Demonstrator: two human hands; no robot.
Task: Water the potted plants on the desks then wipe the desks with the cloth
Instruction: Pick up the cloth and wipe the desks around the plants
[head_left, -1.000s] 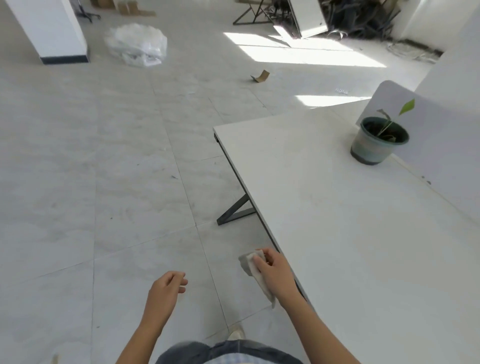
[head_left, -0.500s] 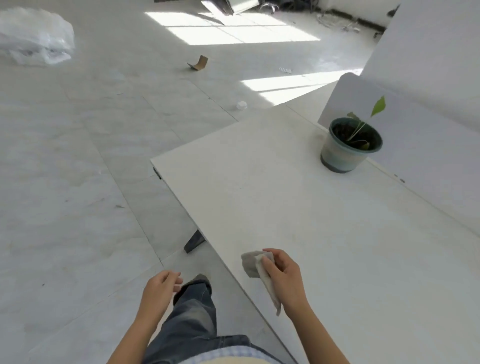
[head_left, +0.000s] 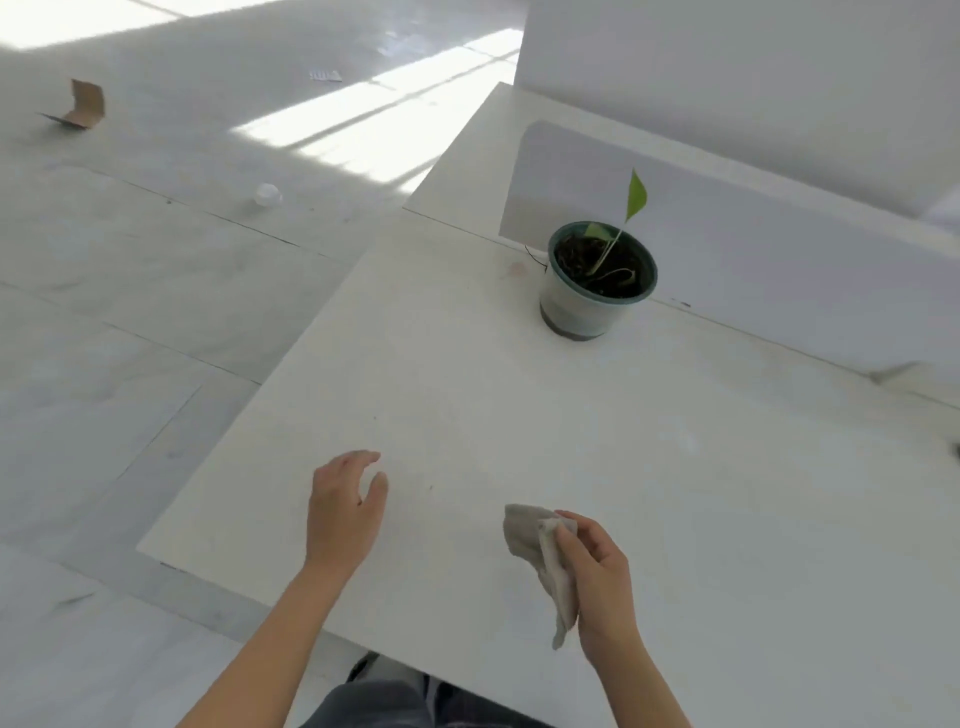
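Observation:
A white desk (head_left: 493, 415) fills the middle of the head view. At its far side stands a grey pot with a dark green rim (head_left: 592, 291), holding soil and a thin seedling with one green leaf. My right hand (head_left: 597, 577) hovers over the desk's near part and grips a crumpled grey cloth (head_left: 540, 551), which hangs down from the fingers. My left hand (head_left: 345, 504) is over the desk to the left of it, fingers apart and curved, holding nothing.
A white divider panel (head_left: 779, 260) runs behind the pot. A second desk (head_left: 467, 156) adjoins at the far end. On the tiled floor to the left lie a cardboard scrap (head_left: 83, 104) and a small white object (head_left: 267, 195). My legs show below the desk's near edge.
The view has swung right and closer onto the desk. Both hands have come from over the floor edge to above the desktop; the right still holds the cloth.

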